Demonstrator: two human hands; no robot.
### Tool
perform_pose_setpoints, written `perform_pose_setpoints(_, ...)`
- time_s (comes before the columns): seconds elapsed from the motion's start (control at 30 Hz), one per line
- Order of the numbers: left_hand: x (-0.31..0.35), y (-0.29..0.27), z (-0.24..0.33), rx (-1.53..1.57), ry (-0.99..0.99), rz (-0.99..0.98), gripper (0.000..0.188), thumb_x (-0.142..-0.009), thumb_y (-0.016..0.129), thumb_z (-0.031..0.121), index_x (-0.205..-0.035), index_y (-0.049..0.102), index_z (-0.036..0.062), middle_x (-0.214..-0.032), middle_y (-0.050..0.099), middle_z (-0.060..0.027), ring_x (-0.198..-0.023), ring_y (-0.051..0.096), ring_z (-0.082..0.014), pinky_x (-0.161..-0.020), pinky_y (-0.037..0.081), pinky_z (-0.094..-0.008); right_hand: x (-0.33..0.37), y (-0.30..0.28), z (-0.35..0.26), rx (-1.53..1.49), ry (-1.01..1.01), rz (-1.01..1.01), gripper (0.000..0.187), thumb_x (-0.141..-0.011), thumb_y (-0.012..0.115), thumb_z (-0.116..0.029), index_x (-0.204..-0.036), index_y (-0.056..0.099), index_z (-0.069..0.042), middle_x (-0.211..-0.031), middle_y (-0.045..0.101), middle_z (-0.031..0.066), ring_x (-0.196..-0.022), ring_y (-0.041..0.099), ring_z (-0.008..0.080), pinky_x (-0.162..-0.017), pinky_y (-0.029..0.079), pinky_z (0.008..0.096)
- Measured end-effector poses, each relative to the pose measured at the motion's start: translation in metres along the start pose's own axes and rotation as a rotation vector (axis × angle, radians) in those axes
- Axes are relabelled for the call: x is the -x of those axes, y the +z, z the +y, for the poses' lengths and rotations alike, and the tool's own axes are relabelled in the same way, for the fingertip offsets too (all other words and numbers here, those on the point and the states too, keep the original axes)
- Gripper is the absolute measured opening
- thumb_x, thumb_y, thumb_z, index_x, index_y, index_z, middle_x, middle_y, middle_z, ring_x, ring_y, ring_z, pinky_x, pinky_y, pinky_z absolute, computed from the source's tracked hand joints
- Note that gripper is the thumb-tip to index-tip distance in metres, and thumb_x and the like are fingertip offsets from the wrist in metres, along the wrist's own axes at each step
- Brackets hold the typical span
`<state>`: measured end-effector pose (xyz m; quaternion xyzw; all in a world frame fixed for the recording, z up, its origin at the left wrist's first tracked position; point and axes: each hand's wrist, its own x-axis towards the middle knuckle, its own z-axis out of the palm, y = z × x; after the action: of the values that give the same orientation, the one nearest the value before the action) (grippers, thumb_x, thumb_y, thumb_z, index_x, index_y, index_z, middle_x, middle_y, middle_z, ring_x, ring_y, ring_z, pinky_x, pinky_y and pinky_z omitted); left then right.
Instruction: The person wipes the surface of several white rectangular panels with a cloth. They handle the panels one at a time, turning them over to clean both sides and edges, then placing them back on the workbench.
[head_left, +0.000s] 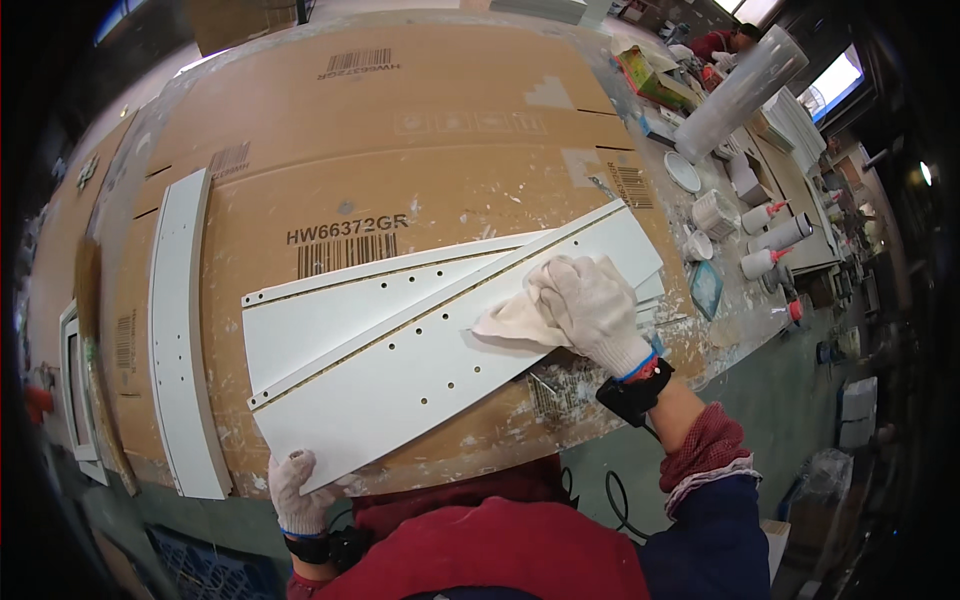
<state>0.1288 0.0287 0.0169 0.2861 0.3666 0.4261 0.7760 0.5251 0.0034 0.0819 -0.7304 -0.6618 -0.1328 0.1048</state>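
My right hand, in a white knit glove, is closed on a pale cloth and presses it onto the right half of a white drilled panel. My left hand, gloved as well, grips this panel's near left corner; its fingers are partly hidden. The panel lies at a slant, with a grooved long edge and several small dark holes. Underneath and behind it shows a second white panel, also grooved and drilled.
Printed cardboard covers the worktable. To the left are a long white board and a brush. Along the right edge stand a white tub, red-tipped bottles and a clear plastic roll. A person works at the back right.
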Motion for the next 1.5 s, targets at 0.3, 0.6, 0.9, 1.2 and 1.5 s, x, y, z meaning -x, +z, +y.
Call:
perform_pose_setpoints(0.3,-0.002,0.001,0.0,0.104,-0.024,-0.047,0.042,-0.087,0.053,0.013,-0.118,0.043,-0.0145,-0.095,0.063,-0.0273,-0.079,0.069,-0.0355,-0.059,0.062,-0.0411,0.021,0.009,0.21,0.161,0.72,-0.158,0.04,-0.098,0.036,-0.042,-0.106,0.057,-0.008,-0.104,0.06,0.0211,-0.1,0.058,0.0408,-0.084,0.045,0.0519)
perform_pose_setpoints(0.6,0.001,0.04,-0.012,0.216,-0.128,-0.034,0.055,-0.079,0.056,0.005,-0.128,0.039,-0.0125,-0.115,0.057,-0.0277,-0.1,0.064,-0.0423,-0.079,0.059,-0.0534,-0.06,0.018,0.132,0.051,0.168,-0.119,0.029,-0.098,0.042,-0.034,-0.105,0.055,-0.009,-0.105,0.06,0.0182,-0.099,0.056,0.0389,-0.081,0.045,0.0487)
perform_pose_setpoints(0.9,0.001,0.048,-0.02,0.235,-0.132,-0.146,0.054,-0.08,0.055,0.003,-0.13,0.039,-0.0092,-0.119,0.056,-0.0237,-0.106,0.062,-0.0393,-0.083,0.057,-0.0534,-0.089,0.0,-0.072,-0.087,-0.183,-0.519,0.024,-0.091,0.05,-0.024,-0.105,0.059,-0.008,-0.101,0.06,0.0138,-0.095,0.058,0.0329,-0.083,0.048,0.0423)
perform_pose_setpoints(1.2,0.008,0.03,-0.03,0.008,-0.157,-0.107,0.048,-0.085,0.059,0.007,-0.129,0.044,-0.0056,-0.119,0.058,-0.0189,-0.107,0.062,-0.035,-0.087,0.056,-0.0372,-0.029,0.013,-0.274,-0.549,-0.783,-0.528,0.025,-0.079,0.056,-0.011,-0.104,0.06,-0.01,-0.093,0.058,0.0085,-0.088,0.06,0.0261,-0.076,0.05,0.0368)
perform_pose_setpoints(1.5,0.004,0.045,-0.014,0.447,-0.131,-0.229,0.035,-0.091,0.059,0.006,-0.124,0.053,-0.0013,-0.117,0.06,-0.0184,-0.107,0.062,-0.0279,-0.082,0.054,-0.0325,-0.07,-0.009,-0.142,-0.07,-0.464,-0.267,0.01,-0.078,0.064,-0.02,-0.087,0.066,-0.016,-0.073,0.064,0.0073,-0.073,0.063,0.0255,-0.066,0.048,0.0398)
